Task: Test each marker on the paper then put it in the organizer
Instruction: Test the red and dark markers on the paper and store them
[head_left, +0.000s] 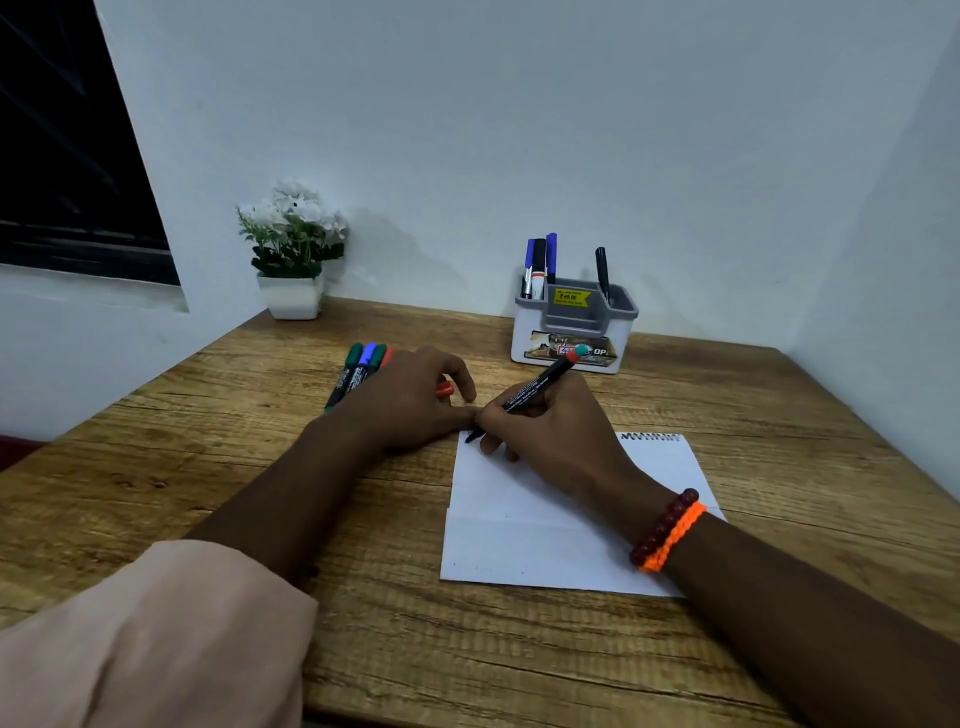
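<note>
The step in hand is the testing step. The right hand (545, 421) grips a black-barrelled marker with a red and teal far end (540, 387) in a writing hold, fingers curled round the barrel. The dark tip points down and to the left and meets the far left corner of the white spiral-bound sheet of paper (524, 540) on the brown wooden table (208, 467). I judge that the marker is just starting its test stroke; I cannot see any clear line under the tip, because the fingers cover that place.

The left hand (415, 400) lies just to the left of the right hand, near the paper's far left corner. Its fingers are curled round a small orange-red piece (445, 388), probably the cap of this marker, though too little of it shows to be sure.

The next move, in my judgement, calls for a short stroke on the paper, then closing the marker with its cap, and then a reach to the far side, where the white and grey plastic desk organizer (574, 332) stands. It already holds several blue and black markers (540, 265) upright.

A group of untested markers with green, blue and orange ends (363, 366) lies on the table on the far left of the left hand, partly hidden by it. So more than one marker is left to test.
</note>
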